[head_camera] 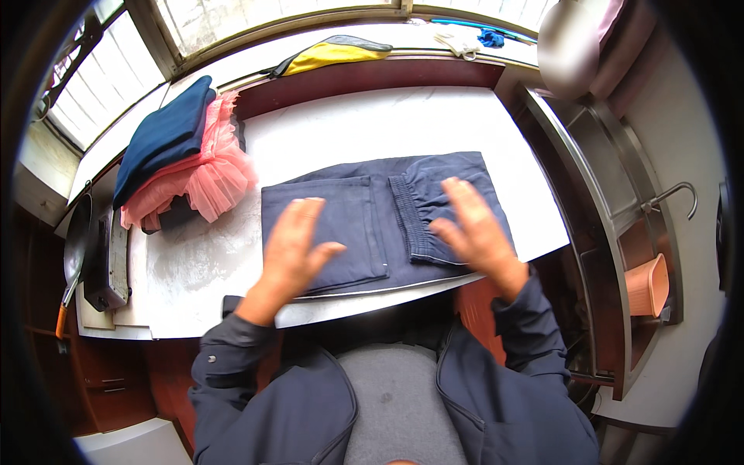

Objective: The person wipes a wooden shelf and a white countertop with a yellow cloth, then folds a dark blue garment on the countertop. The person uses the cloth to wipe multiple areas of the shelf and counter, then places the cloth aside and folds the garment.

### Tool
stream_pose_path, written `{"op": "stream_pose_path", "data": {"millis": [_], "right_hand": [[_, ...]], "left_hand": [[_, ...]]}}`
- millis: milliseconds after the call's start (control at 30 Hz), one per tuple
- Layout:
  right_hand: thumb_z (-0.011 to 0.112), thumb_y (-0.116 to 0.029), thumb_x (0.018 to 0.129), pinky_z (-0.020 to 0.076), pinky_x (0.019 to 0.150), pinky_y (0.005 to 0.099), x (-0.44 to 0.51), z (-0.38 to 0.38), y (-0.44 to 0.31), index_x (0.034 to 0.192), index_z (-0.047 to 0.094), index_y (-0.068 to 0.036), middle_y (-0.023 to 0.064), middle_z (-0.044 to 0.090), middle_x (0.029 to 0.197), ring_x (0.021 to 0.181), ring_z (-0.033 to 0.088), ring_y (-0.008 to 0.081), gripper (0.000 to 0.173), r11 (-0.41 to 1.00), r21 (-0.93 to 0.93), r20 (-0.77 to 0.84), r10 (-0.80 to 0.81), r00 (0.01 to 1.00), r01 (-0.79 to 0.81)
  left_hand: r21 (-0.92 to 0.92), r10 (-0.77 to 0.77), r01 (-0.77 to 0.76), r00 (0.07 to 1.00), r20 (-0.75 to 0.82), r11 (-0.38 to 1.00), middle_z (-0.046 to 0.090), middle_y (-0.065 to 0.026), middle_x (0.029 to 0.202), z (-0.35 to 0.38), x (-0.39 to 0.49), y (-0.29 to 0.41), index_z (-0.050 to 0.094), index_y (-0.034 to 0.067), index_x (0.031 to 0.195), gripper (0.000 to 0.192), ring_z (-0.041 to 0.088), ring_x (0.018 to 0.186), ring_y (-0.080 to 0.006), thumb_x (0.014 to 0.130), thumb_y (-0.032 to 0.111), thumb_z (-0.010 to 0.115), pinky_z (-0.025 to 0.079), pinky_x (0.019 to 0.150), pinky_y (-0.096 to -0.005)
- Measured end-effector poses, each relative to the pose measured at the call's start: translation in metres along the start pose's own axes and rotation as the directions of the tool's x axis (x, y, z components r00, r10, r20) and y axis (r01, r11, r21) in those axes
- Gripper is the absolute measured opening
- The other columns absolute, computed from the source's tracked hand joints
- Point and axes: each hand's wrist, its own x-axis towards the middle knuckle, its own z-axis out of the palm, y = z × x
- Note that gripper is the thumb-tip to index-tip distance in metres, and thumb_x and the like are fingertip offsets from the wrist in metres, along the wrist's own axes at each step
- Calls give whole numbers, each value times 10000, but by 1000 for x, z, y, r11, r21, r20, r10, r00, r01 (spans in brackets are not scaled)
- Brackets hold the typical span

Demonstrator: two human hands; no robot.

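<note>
A pair of dark navy trousers (340, 232) with an elastic waistband (407, 218) lies partly folded on the white countertop (372, 122). Both ends are turned inward, leaving a gap between the folded left end and the gathered waistband. Over the left folded panel is my left hand (293, 247), fingers extended and thumb apart. My right hand (476, 232), slightly blurred, is flat over the waist end, its thumb near the elastic. Neither hand grasps the cloth. Whether the palms press on it or hover just above, I cannot tell.
At the left stands a pile of folded clothes, with a blue garment (165, 131) above pink tulle (218, 180). Beyond it are a portable stove (107, 261) and a frying pan (78, 250). A yellow-and-grey cloth (334, 55) lies on the windowsill. A steel sink with a tap (674, 195) is at right.
</note>
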Motion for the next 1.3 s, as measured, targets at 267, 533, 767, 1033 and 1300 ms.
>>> {"op": "stream_pose_path", "data": {"millis": [267, 533, 767, 1033, 1300], "right_hand": [[775, -258, 895, 413, 1135, 527, -12, 49, -42, 1468, 512, 19, 304, 471, 1520, 1391, 489, 459, 688, 994, -73, 132, 95, 987, -86], [709, -134, 973, 576, 718, 428, -2, -5, -11, 1159, 668, -18, 180, 735, 913, 807, 734, 357, 223, 910, 229, 28, 349, 937, -346], [817, -286, 882, 472, 1082, 482, -22, 8, -23, 1360, 576, 48, 270, 606, 1386, 1299, 580, 441, 631, 989, 145, 88, -10, 996, -3], [724, -69, 901, 577, 845, 435, -17, 19, -30, 1241, 622, 26, 239, 716, 1070, 975, 724, 396, 368, 974, 166, 2, 159, 987, -158], [625, -131, 1050, 524, 796, 231, -45, -124, 111, 1081, 701, -63, -14, 685, 967, 858, 635, 72, 107, 480, 865, -268, 688, 674, -145]], "left_hand": [[56, 0, -7, 993, 114, 998, 440, -288, 1563, 73, -7, 64, 479, -73, 1479, 861, 353, 1501, -467, 866, 440, 802, 280, 1239, -553], [50, 46, -45, 999, -10, 998, 669, -138, 1169, 57, -8, 63, 666, 6, 1053, 351, 651, 1110, -323, 780, 147, 835, 542, 938, -422], [31, -27, 25, 998, 54, 999, 690, -120, 1111, 47, -6, 68, 682, 9, 1089, 317, 671, 1041, -317, 815, 108, 808, 570, 859, -402], [-123, -50, 49, 999, -1, 991, 670, -188, 1015, 35, -3, 57, 653, 1, 1016, 141, 683, 958, -380, 892, 55, 693, 567, 810, -459], [-788, -503, 322, 864, 18, 525, 702, -23, 1003, -92, -33, -28, 684, -20, 1184, 212, 650, 861, -89, 1015, 92, 624, 523, 793, -237]]}}
